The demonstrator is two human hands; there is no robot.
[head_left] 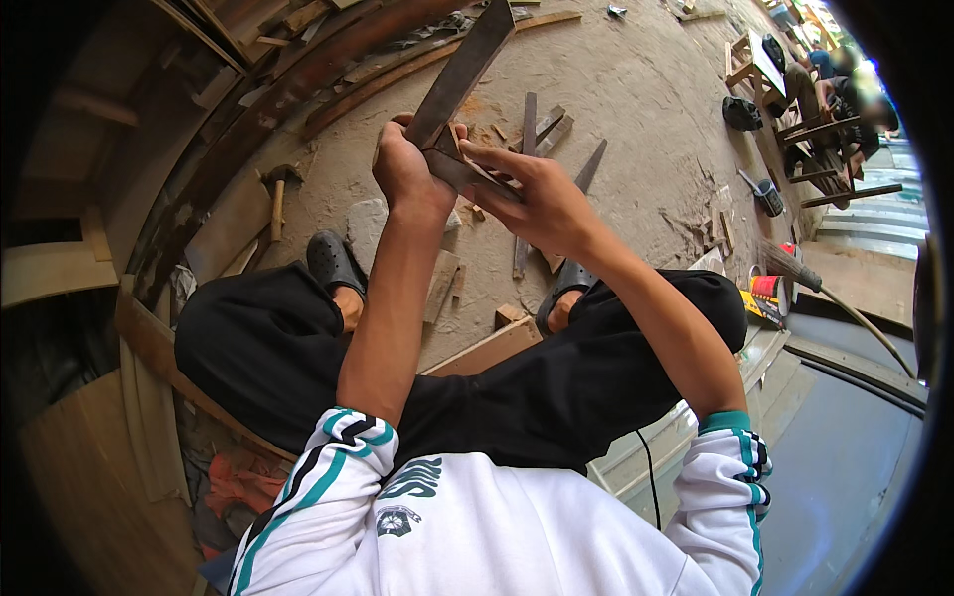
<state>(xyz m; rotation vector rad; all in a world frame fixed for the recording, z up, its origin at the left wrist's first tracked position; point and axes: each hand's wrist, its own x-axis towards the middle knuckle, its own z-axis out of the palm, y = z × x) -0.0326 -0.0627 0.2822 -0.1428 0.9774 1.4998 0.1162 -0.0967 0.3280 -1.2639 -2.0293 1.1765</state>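
Both hands hold a dark brown angled piece (462,77), which looks like two wooden strips meeting at a corner. It is raised above the ground in front of my knees. My left hand (405,169) wraps around it near the corner, and the long arm points up and away to the right. On the shorter arm, the fingers and thumb of my right hand (542,194) close just beside the joint. My fingers partly hide the corner and the short arm's end.
Beneath my hands, dark strips (529,124) and wood offcuts (442,283) litter the dirt floor. A hammer (278,207) lies left of my left shoe (333,260). Right of my knee are a can (765,288) and a brush-like tool (790,266). People (845,99) sit at the far right.
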